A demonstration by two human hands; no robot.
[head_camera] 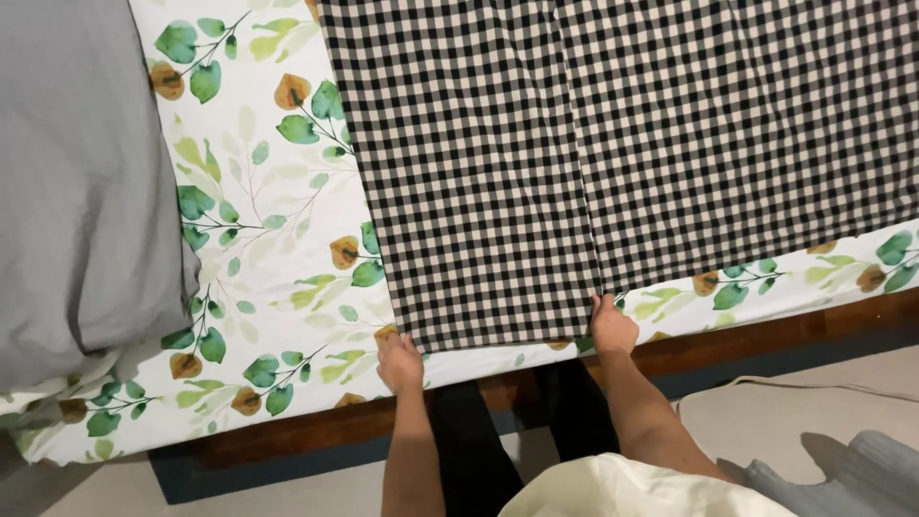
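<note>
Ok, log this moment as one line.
left hand: grips checked cloth corner | right hand: grips cloth edge | cloth flat on leaf-print bedsheet

Leaf-print bed [278, 239] under checked cloth [593, 134], grey duvet [77, 172]

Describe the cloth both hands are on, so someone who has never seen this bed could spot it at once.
On the bed with the white leaf-printed sheet, look right of the plain grey duvet. The black-and-cream checked cloth lies flat there, its near corners under the left hand and right hand. It is the only checked fabric.
</note>
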